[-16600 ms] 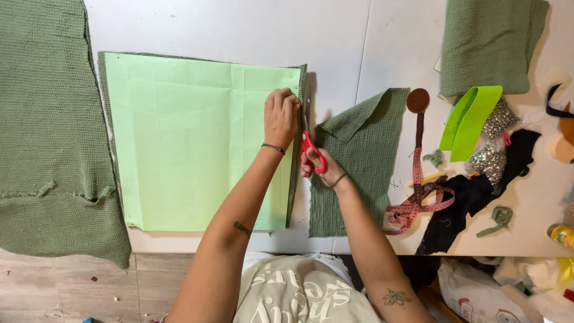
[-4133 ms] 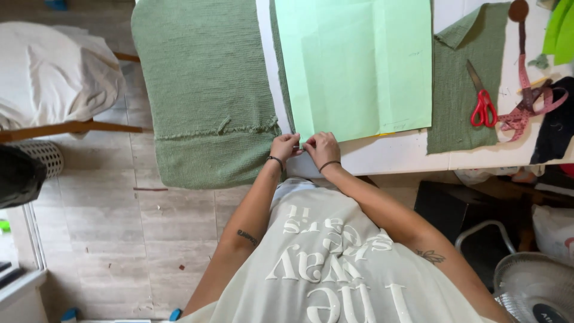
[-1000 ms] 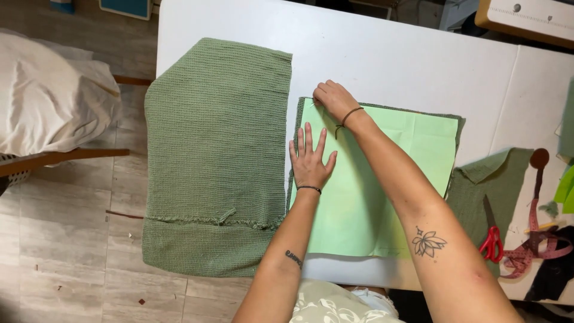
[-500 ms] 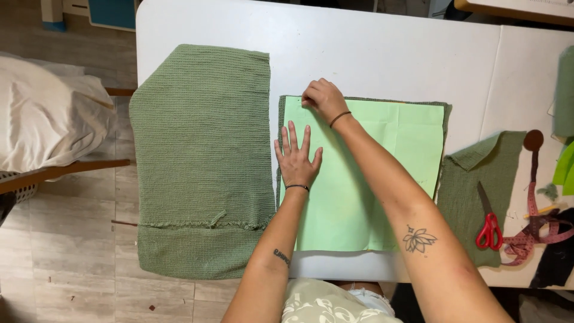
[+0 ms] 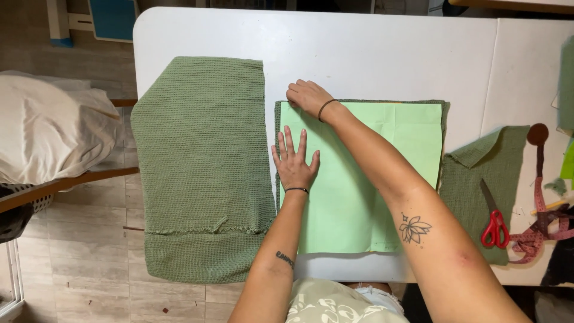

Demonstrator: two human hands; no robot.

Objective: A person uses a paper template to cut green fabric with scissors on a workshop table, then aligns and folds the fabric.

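A light green paper sheet [image 5: 382, 179] lies on a piece of green fabric on the white table [image 5: 371, 54]; only a thin fabric edge shows around it. My left hand [image 5: 294, 161] rests flat with spread fingers on the sheet's left edge. My right hand [image 5: 308, 96] reaches across and presses the sheet's far left corner, fingers curled down. A large green waffle-knit fabric [image 5: 203, 161] lies to the left, hanging over the table's near edge.
Another green fabric piece [image 5: 478, 185] lies at the right with red-handled scissors [image 5: 493, 221] on it. A pink measuring tape [image 5: 541, 224] and small items sit at the far right. A chair with white cloth [image 5: 54, 137] stands left of the table.
The view has shifted slightly. Both hands stay on the sheet's left side, left palm flat and right hand at the far corner, with barely any movement.
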